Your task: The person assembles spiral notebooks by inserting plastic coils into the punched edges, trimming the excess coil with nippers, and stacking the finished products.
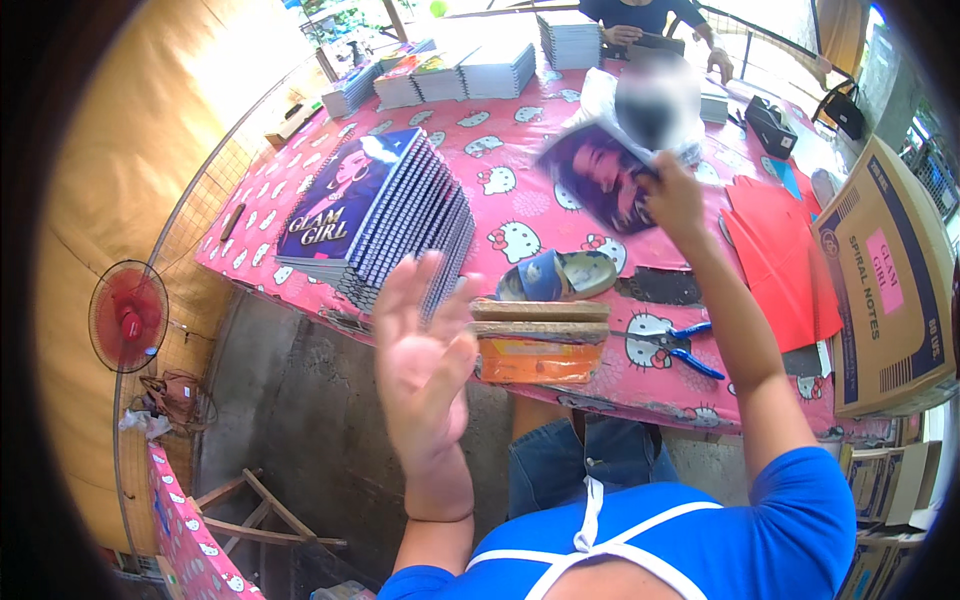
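My right hand (677, 198) reaches far over the table and grips a notebook (600, 178) by its right edge. The notebook has a dark cover with a pictured figure, tilted and slightly blurred. My left hand (425, 350) is raised with its fingers apart, holding nothing. It is close to the near right corner of a tall stack of spiral notebooks (400, 215) with purple-blue covers and white coils. Between my arms lie a wooden block wrapped partly in orange (540, 345), a blue and green patterned slipper-like thing (556, 276), and blue-handled pliers (690, 352).
Pink patterned cloth covers the table (480, 150). Red sheets (780, 260) and a cardboard box (885, 290) flank my right arm. More notebook stacks (497, 72) line the far edge, where another person (650, 20) is. A red fan (128, 317) stands at left.
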The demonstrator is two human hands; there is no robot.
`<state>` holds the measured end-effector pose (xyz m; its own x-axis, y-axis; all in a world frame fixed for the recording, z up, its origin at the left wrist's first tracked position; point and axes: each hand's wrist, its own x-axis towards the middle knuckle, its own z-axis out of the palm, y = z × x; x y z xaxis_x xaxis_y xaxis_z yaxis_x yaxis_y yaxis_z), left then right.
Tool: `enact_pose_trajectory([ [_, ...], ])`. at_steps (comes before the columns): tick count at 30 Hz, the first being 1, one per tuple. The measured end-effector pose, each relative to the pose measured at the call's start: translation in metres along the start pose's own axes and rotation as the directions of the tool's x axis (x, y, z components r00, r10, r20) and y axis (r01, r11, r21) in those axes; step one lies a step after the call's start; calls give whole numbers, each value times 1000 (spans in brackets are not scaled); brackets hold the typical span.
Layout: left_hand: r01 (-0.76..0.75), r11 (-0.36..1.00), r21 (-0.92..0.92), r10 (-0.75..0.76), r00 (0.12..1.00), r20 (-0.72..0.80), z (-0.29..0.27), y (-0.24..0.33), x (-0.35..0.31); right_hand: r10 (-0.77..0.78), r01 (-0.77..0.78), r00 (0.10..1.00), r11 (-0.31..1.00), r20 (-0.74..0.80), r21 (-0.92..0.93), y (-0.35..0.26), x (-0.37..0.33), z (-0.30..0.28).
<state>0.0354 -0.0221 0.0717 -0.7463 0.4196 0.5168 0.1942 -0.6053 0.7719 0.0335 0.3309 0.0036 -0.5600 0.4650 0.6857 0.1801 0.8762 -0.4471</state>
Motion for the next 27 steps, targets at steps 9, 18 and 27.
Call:
enact_pose_trajectory([
  [9,143,925,-353,-247,931,-268,49,-83,21,242,-257,923,-190,299,948,-123,-90,-69],
  [18,39,975,217,-44,999,18,-7,-25,28,186,-406,895,717,406,566,-82,-125,-71],
  [27,72,997,-24,-76,928,-364,-47,-97,-18,126,-326,908,814,400,481,-63,-181,-46],
])
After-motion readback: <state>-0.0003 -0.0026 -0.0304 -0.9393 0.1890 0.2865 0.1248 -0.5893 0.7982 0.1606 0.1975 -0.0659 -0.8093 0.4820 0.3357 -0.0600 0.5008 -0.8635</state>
